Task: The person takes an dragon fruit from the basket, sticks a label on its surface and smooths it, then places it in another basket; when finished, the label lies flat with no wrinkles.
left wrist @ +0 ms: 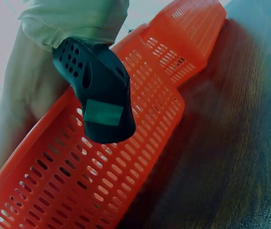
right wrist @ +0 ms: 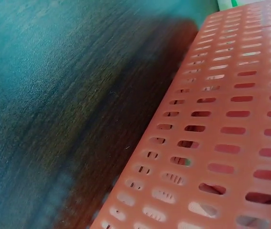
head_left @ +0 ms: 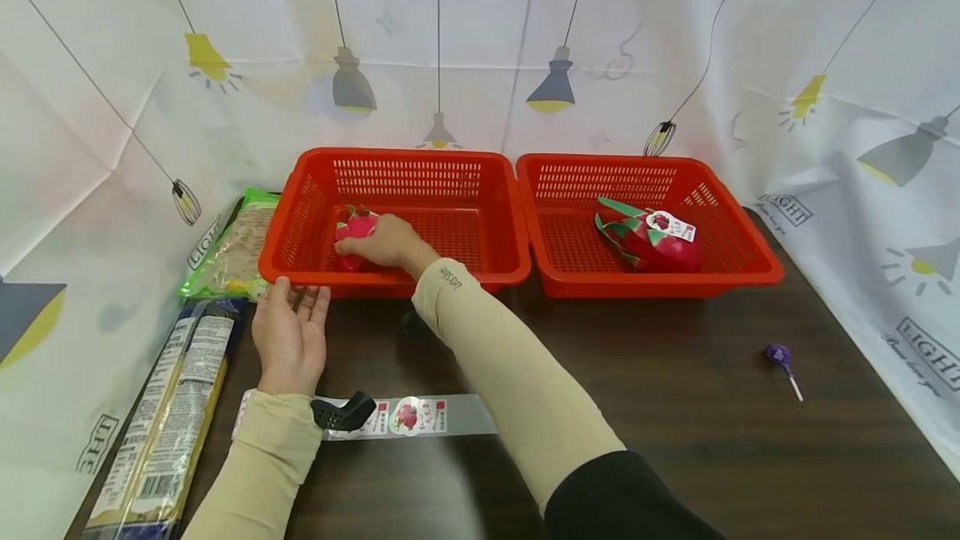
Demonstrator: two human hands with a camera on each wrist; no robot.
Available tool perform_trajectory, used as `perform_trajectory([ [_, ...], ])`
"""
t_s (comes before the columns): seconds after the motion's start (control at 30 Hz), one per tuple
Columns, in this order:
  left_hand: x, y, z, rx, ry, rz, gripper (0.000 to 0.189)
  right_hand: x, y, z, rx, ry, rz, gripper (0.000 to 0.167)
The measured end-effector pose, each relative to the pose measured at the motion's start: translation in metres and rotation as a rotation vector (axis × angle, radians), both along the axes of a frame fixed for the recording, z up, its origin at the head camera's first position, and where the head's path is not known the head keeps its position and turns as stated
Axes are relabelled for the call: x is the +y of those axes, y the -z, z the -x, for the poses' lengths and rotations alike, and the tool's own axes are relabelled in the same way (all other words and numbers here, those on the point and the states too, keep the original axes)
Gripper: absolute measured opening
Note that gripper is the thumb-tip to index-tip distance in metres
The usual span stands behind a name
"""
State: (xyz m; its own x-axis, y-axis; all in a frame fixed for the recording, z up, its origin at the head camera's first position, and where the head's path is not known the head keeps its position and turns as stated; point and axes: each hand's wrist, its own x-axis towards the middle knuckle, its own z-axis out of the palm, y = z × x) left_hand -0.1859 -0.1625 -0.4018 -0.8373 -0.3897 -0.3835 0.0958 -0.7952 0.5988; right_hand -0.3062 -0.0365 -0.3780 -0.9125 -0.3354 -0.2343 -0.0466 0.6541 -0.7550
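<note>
In the head view, my right hand (head_left: 396,242) reaches into the left red basket (head_left: 408,177) and grips a pink dragon fruit (head_left: 358,226) with small green tips. The hand covers part of the fruit. My left hand (head_left: 291,342) is palm up at the basket's front left, with its fingertips right at the rim. The left wrist view has the slotted front wall of this basket (left wrist: 118,174), with the black mount (left wrist: 104,90) on my right wrist in front of it. Slotted basket wall (right wrist: 231,114) fills the right side of the right wrist view.
A second red basket (head_left: 600,180) holds a dragon fruit (head_left: 663,252) with a white label (head_left: 677,227). A sticker strip (head_left: 431,417) lies in front. Left are a green-edged bag (head_left: 246,244) and a long package (head_left: 168,415). A purple lollipop (head_left: 778,354) lies right.
</note>
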Motion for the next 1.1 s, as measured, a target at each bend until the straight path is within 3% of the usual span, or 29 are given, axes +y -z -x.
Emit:
perform_trajectory([
  [0.2, 0.000, -0.004, 0.000, -0.009, -0.010, -0.008, 0.017, 0.018, -0.021, 0.000, -0.042, 0.060, 0.057, 0.062],
  [0.33, -0.002, -0.006, 0.000, -0.016, -0.024, -0.025, 0.015, 0.052, -0.049, -0.009, -0.013, 0.044, 0.206, 0.064],
  [0.43, -0.003, -0.005, 0.000, -0.013, -0.028, -0.035, 0.013, 0.091, -0.067, -0.032, 0.039, -0.006, 0.309, 0.069],
  [0.53, -0.003, -0.004, -0.001, -0.009, -0.030, -0.036, 0.013, 0.136, -0.073, -0.070, 0.116, -0.033, 0.296, 0.078],
  [0.63, -0.004, -0.002, -0.002, -0.011, -0.031, -0.040, 0.012, 0.178, -0.063, -0.118, 0.135, -0.041, 0.287, 0.084],
  [0.73, -0.005, -0.002, -0.003, -0.009, -0.028, -0.050, 0.013, 0.213, -0.040, -0.164, 0.096, -0.063, 0.320, 0.088],
  [0.83, -0.005, -0.003, -0.001, 0.003, -0.013, -0.056, 0.012, 0.242, -0.013, -0.200, 0.047, -0.071, 0.332, 0.088],
  [0.97, -0.002, -0.005, 0.001, 0.013, -0.004, -0.071, 0.010, 0.268, 0.014, -0.222, -0.032, -0.035, 0.317, 0.086],
  [1.1, 0.001, -0.005, 0.001, 0.004, -0.016, -0.086, 0.008, 0.282, 0.033, -0.225, -0.056, 0.012, 0.262, 0.086],
])
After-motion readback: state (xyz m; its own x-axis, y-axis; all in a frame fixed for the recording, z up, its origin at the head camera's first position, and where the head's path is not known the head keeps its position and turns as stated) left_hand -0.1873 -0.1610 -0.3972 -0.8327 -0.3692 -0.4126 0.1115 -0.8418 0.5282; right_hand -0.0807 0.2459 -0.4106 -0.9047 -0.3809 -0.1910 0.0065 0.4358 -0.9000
